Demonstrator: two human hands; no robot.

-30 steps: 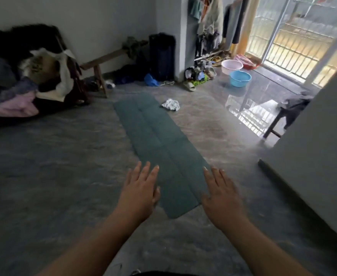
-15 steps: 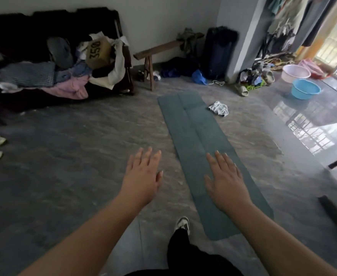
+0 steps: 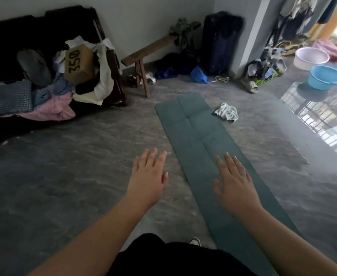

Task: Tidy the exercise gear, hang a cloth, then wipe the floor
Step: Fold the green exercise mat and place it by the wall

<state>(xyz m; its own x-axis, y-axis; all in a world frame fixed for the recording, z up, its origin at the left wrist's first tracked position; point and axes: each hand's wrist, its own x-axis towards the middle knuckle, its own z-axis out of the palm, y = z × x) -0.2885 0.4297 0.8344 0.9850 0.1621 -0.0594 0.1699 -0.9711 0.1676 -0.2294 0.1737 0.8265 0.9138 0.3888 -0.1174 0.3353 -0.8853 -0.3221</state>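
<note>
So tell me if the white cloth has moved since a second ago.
No. The cloth still lies on the floor by the far right edge of the mat; only the camera shifted.

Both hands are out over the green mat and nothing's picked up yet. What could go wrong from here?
1. The crumpled white cloth lies right beside the green mat; folding or dragging the mat may catch it.
2. The glossy floor near the blue basin could be slippery.
3. Left hand and right hand are open and hold nothing, so the mat's near end could flop when lifted.
</note>
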